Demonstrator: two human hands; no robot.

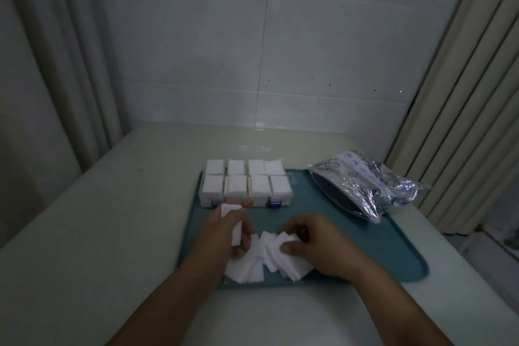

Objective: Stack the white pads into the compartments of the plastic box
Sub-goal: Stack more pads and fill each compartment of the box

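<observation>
1. The pale bench (112,219) carries a teal plastic tray (393,247).
2. The clear plastic compartment box (245,182), far on the tray, looks full.
3. The loose thin white pads (264,258) lie near; soft, light, best pinched at the edges.
4. The left hand (224,230) grips a stack; the right hand (314,244) pinches one.

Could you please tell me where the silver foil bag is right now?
In the head view, the silver foil bag lies at the right far corner of the teal tray, right of the plastic box.
</observation>
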